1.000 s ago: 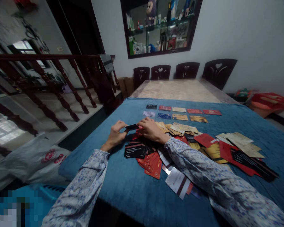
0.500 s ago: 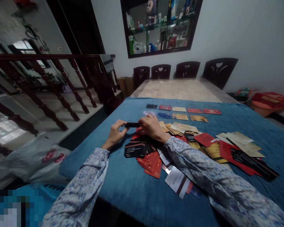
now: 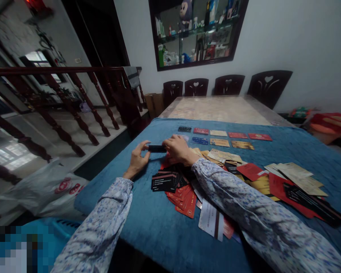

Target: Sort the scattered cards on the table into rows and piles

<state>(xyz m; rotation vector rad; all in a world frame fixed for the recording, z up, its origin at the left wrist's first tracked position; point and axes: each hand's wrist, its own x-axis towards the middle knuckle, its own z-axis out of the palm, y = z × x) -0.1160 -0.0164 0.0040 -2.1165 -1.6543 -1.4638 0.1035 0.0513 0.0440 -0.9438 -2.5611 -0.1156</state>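
Observation:
A black card (image 3: 157,148) is pinched between both my hands, held edge-on just above the blue cloth (image 3: 147,227). My left hand (image 3: 138,159) grips its left end with thumb and fingers, and my right hand (image 3: 178,149) grips its right end. Right below my hands lies a fanned stack of black cards (image 3: 165,181) and a fan of red cards (image 3: 184,197). Beyond my hands, two rows of single cards (image 3: 219,137) lie face up on the cloth. A loose heap of beige, red and black cards (image 3: 272,178) spreads to the right.
The cloth covers the near part of a long marble-topped table (image 3: 216,108) with several dark chairs (image 3: 227,84) at its far end. A wooden stair railing (image 3: 59,102) runs along the left. A white plastic bag (image 3: 39,189) lies at the lower left. A wall cabinet (image 3: 196,32) hangs behind.
Both hands lifted the black card a little and moved it away from me, turning it more edge-on. The view shifted slightly to the left.

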